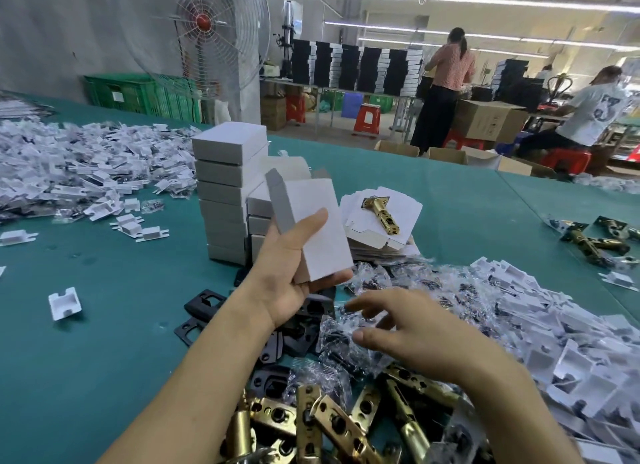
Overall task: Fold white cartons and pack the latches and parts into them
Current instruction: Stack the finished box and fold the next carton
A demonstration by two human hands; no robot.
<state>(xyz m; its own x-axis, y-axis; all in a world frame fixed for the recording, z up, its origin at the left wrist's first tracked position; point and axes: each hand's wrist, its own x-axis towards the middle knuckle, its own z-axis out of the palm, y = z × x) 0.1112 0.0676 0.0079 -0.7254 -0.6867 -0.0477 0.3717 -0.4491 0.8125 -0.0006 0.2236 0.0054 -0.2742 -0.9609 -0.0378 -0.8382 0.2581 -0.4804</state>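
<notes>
My left hand (pixel 287 273) grips a folded white carton (pixel 315 226) upright above the table, its top flap standing open. My right hand (pixel 401 328) hovers with fingers spread over clear plastic bags of small parts (pixel 346 342), holding nothing. Brass latches (pixel 329 418) lie piled at the near edge, with black strike plates (pixel 277 339) beside them. A stack of flat carton blanks (pixel 381 221) sits behind, one brass latch (pixel 382 212) lying on top. Closed white cartons (pixel 225 193) are stacked in a column to the left.
White folded paper inserts lie heaped at the left (pixel 86 165) and right (pixel 554 325) of the green table (pixel 104 325). More brass latches (pixel 595 242) lie far right. A standing fan (pixel 207 34), green crates and two people working stand beyond the table.
</notes>
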